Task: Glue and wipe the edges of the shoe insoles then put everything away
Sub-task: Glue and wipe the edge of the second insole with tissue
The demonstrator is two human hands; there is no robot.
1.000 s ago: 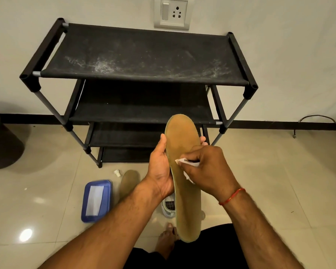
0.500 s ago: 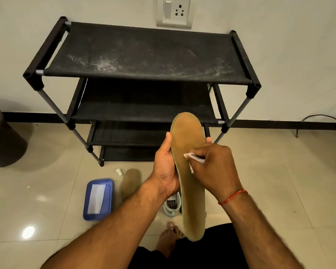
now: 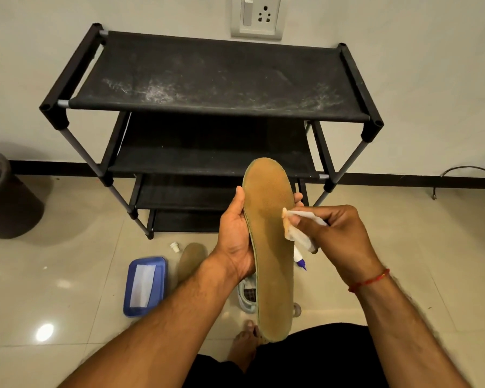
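At the centre of the frame a tan insole [image 3: 269, 247] is held upright, toe end up, by the left hand [image 3: 235, 242] — the thumb lies along its left edge and the fingers are curled behind. A white wipe [image 3: 294, 219] is pinched in the right hand [image 3: 339, 242] and pressed against the insole's right edge. Just below that hand a white bottle with a blue tip [image 3: 300, 261] is seen; whether it is held cannot be told. On the floor at lower left a second insole [image 3: 192, 259] lies beside a blue tray [image 3: 160, 284] — a black rack [image 3: 219, 79] stands behind them.
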